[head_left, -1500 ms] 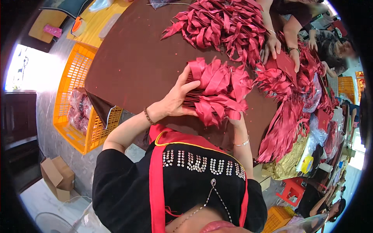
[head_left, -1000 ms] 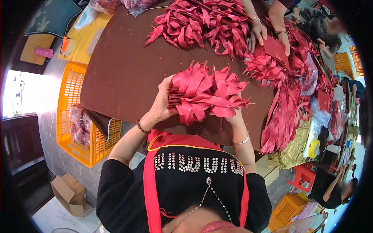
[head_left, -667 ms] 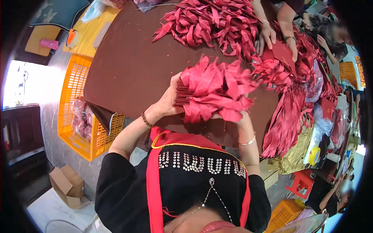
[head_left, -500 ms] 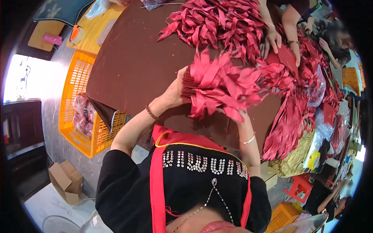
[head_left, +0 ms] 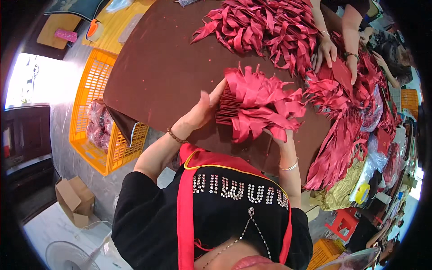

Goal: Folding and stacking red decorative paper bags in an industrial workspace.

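Over brown table (head_left: 157, 81) beside crate (head_left: 108, 159), ribbons (head_left: 265, 101).

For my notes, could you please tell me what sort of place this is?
Probably a small packing or assembly workshop: the person holds a red ribboned bundle at a brown table bearing heaped red ribbons, and an orange crate beside it holds plastic-wrapped goods.

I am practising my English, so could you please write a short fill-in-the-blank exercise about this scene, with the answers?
1. On the left hand, the ____ sticks up, apart from the bundle.
2. A metal bangle circles the camera wearer's ____ wrist.
3. The large crate stands at the ____ side of the table.

Missing words: thumb; right; left.
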Demonstrator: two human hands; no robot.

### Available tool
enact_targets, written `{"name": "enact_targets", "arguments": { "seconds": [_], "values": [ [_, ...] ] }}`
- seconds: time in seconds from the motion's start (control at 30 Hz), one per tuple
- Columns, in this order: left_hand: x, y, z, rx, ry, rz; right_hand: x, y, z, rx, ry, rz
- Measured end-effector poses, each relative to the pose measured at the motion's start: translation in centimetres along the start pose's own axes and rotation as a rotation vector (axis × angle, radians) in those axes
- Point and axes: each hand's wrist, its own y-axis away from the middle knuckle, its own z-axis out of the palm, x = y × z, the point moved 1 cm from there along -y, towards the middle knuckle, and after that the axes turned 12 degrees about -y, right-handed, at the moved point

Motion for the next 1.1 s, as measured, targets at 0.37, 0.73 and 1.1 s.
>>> {"name": "enact_targets", "arguments": {
  "seconds": [0.37,0.73,1.1],
  "values": [
    [0.6,-1.4,1.8,0.223,-0.363,0.053,-1.3,-0.8,8.3,0.297,0.829,-0.181],
    [1.6,-1.3,1.6,0.462,-0.65,0.099,-1.7,-1.6,6.6,0.242,1.1,-0.166],
    [6.1,-1.2,7.0,0.193,-1.843,0.626,-2.0,-2.6,8.7,0.181,1.121,-0.284]
  ]
}}
